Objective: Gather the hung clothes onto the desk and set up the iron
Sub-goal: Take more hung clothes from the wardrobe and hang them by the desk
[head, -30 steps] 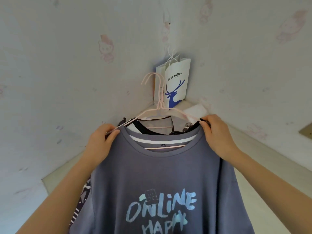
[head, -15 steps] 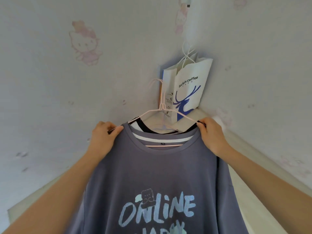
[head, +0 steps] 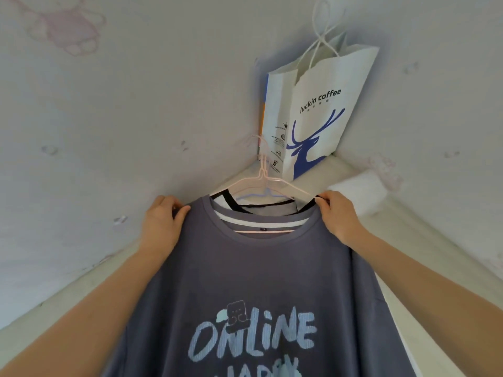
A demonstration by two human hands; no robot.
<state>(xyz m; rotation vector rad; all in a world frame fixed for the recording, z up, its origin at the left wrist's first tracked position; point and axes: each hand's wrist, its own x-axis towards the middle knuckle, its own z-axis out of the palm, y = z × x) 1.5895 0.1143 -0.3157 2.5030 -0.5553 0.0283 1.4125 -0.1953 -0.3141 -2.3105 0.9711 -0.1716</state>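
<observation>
A grey-blue T-shirt [head: 261, 278] with pale "ONLINE" lettering hangs in front of me on a pink wire hanger [head: 262, 180]. Behind it more clothes on hangers show at the neckline, one with a black collar [head: 239, 204]. My left hand [head: 163, 227] pinches the shirt's left shoulder. My right hand [head: 340, 216] pinches the right shoulder at the hanger's end. Both arms reach forward over a pale desk surface [head: 68, 295]. No iron is in view.
A white paper coffee bag [head: 313, 115] with a blue deer stands in the wall corner behind the hangers. A white folded cloth [head: 359, 191] lies to its right. Pale patterned walls close in on both sides.
The view has closed in on the corner, so the paper bag looks larger and higher. Both hands keep their hold on the shirt's shoulders, and the bundle of hung clothes has moved toward the bag.
</observation>
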